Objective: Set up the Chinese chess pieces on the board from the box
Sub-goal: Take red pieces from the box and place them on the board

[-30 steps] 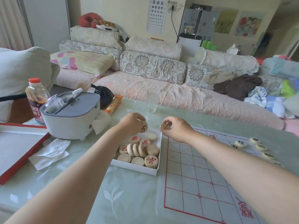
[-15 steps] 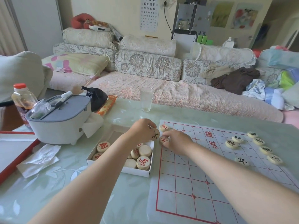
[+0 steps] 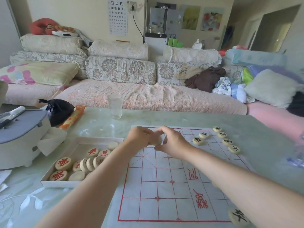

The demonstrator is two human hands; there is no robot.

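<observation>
Table (image 3: 181,119): board (image 3: 164,186), box (image 3: 57,182), glass (image 3: 115,106), cooker (image 3: 19,137).

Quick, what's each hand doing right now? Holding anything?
Left hand: closed on a pale chess piece over the board.
Right hand: fingers curled beside that piece; grip unclear.

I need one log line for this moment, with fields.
left hand: holds piece | right hand: beside it, grip unclear | place: far edge of board | box: red pieces remain
</observation>
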